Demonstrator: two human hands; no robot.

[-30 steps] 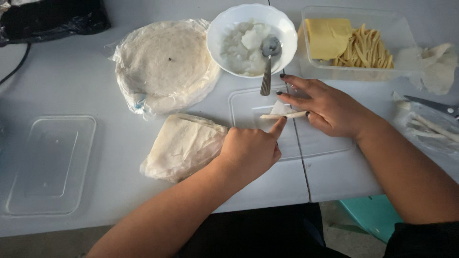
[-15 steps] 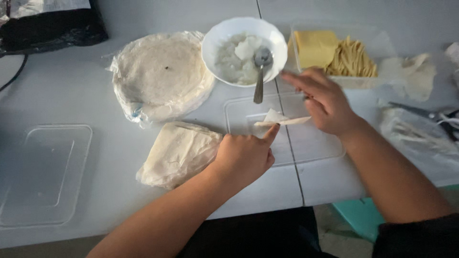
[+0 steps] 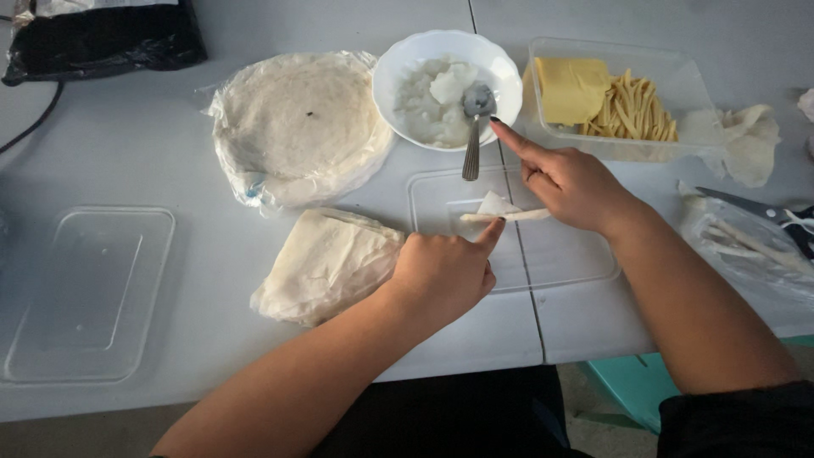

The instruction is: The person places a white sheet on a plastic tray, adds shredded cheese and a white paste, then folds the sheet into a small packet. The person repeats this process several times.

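The left hand [image 3: 445,271], loosely curled, pins the rolled wrapper [image 3: 506,215] at frame centre with one fingertip, preventing unrolling, while the empty right hand [image 3: 570,182] points its index toward the white paste bowl [image 3: 447,88].

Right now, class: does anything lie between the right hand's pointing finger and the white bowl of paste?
Nothing visible blocks it. The right hand points its forefinger at the white bowl; only the spoon handle lies beside the fingertip, over the rim.
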